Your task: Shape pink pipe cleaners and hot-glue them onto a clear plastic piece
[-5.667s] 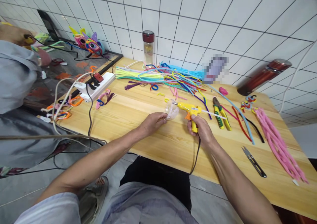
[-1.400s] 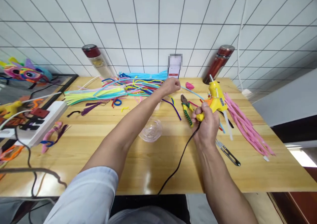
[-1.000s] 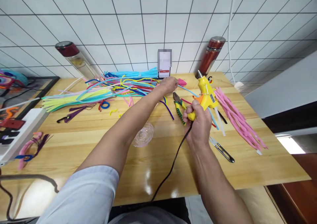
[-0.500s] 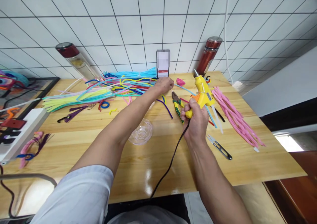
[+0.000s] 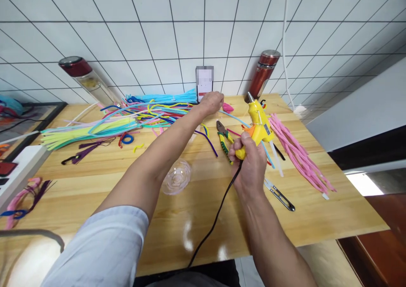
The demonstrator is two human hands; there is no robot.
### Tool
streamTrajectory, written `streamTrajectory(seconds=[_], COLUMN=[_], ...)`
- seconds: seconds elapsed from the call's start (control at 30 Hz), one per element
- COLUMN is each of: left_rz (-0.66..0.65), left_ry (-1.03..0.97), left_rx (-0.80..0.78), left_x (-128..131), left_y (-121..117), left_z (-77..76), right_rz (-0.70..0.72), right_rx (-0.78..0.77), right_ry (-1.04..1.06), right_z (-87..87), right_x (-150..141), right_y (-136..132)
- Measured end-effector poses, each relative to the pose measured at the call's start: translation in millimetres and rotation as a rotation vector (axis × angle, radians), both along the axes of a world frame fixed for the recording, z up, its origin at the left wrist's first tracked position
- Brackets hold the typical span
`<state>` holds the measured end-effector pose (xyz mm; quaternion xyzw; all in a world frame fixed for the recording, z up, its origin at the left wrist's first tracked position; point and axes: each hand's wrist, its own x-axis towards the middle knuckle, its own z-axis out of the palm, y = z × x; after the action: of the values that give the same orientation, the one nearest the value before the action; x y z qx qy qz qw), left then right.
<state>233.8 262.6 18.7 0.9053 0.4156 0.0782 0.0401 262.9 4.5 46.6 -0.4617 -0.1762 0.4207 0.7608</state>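
Note:
My right hand (image 5: 252,162) is wrapped round the handle of a yellow hot glue gun (image 5: 260,120), whose metal nozzle points up and away. Its black cord runs down toward the table's front edge. My left hand (image 5: 212,102) reaches to the back of the table, fingers curled down, just in front of the phone. Right beside its fingertips lies a small pink piece (image 5: 227,107); whether they touch it I cannot tell, and what they hold, if anything, is hidden. Green-and-yellow pliers (image 5: 224,141) lie between the hands, partly behind the right one. Thread snips (image 5: 281,196) rest right of the wrist.
A phone (image 5: 204,84) leans at the wall between two flasks, one clear (image 5: 91,81) and one red (image 5: 262,75). Pipe cleaners (image 5: 123,126) heap at left, with a pink bundle (image 5: 301,155) at right. A clear dish (image 5: 176,177) stands near my left forearm.
My left hand has shifted slightly farther back and right, closer to the small pink piece. The whole view has moved a little; my right hand still holds the glue gun.

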Motion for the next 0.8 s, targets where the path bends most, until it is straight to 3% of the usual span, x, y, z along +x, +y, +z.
streamTrajectory(seconds=[0.2,0.33,0.5,0.63,0.8], left_rz=[0.055,0.049,0.068,0.094,0.072], left_ry=[0.08,0.082,0.026,-0.06,-0.179], left_rx=[-0.091,-0.151,-0.161,-0.112,-0.061], left_x=[17,16,9,0,-20], left_y=[24,32,41,34,4], left_z=[-7.4,-17.0,-14.2,-7.2,6.7], right_rz=[-0.001,0.008,0.007,-0.017,-0.036], right_rx=[0.004,-0.007,-0.016,-0.017,0.03], right_ry=[0.006,-0.004,-0.019,-0.024,-0.024], right_z=[-0.2,-2.3,-3.4,-4.1,-5.3], right_x=[-1,-2,-2,-1,1], right_y=[-1,0,2,3,2])
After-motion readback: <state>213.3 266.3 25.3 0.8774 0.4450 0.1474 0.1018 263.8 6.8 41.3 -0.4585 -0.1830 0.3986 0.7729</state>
